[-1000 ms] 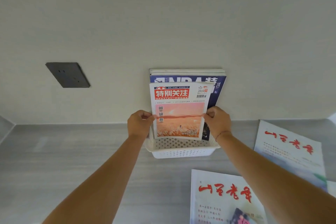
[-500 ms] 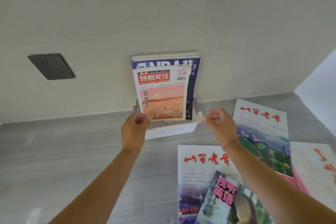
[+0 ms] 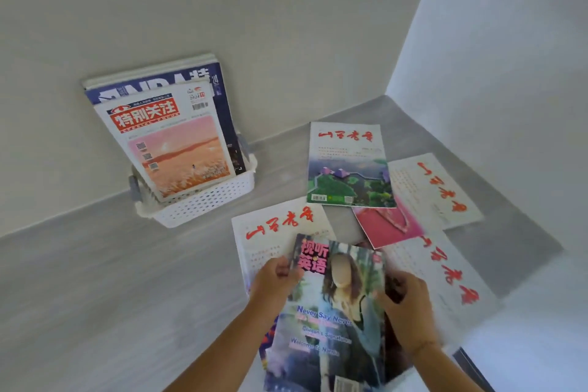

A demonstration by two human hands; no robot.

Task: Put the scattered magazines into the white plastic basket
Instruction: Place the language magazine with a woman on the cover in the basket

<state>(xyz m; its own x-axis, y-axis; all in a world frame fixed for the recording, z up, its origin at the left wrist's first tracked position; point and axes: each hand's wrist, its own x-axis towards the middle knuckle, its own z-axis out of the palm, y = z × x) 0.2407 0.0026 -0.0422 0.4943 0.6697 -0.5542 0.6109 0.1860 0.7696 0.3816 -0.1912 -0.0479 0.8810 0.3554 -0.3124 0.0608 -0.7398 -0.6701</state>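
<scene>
Head view: both hands, left (image 3: 276, 281), right (image 3: 408, 312), gripping English magazine (image 3: 331, 321) on grey countertop (image 3: 95, 296), white corner walls (image 3: 286, 9).

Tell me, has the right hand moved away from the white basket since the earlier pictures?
Yes. The right hand has left the white basket and come nearer the person, to the right edge of the English magazine on the table.

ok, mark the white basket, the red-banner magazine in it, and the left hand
white basket (image 3: 203, 205), head view, perforated front wall
red-banner magazine (image 3: 178, 153), head view, pink cover photo
left hand (image 3: 273, 280), head view, back of hand
</scene>
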